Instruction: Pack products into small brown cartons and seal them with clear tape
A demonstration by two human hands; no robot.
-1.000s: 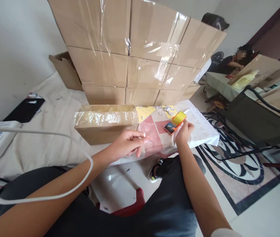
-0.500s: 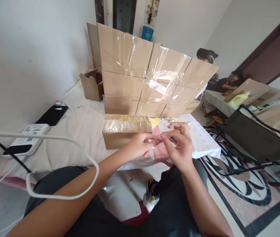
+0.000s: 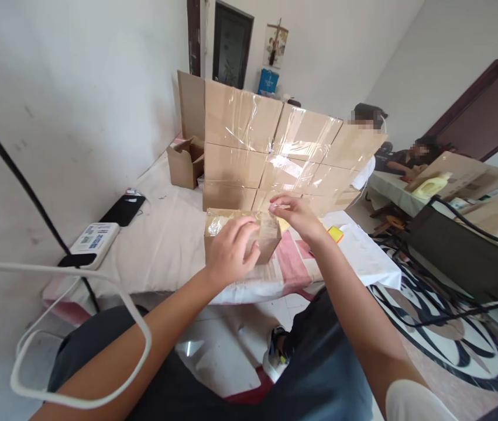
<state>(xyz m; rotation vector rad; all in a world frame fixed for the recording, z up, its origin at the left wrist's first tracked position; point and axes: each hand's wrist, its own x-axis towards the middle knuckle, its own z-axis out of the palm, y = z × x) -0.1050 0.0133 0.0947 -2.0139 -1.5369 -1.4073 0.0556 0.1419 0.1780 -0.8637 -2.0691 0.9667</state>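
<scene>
A closed cardboard box (image 3: 264, 245) with clear tape across its top sits on the cloth-covered table. My left hand (image 3: 231, 251) is over the front of this box, fingers bent and thumb apart, with nothing visible in it; whether it touches the box I cannot tell. Above the box's right end is my right hand (image 3: 299, 219), its fingertips pinched together. Something small and pale shows at those fingertips, too small to name. Behind the box stands an upright cardboard panel (image 3: 235, 126) covered in glossy clear tape.
A small opened carton (image 3: 181, 169) stands back left. Along the wall lie a black phone-like slab (image 3: 123, 211) and a white device (image 3: 93, 242). A yellow item (image 3: 335, 234) lies right of my right forearm. A white cable (image 3: 137, 310) loops close in front. Other people sit at back right.
My hands were together right of the box. Now they are apart: the left has come over the box front, the right has risen over its right end. The view has shifted.
</scene>
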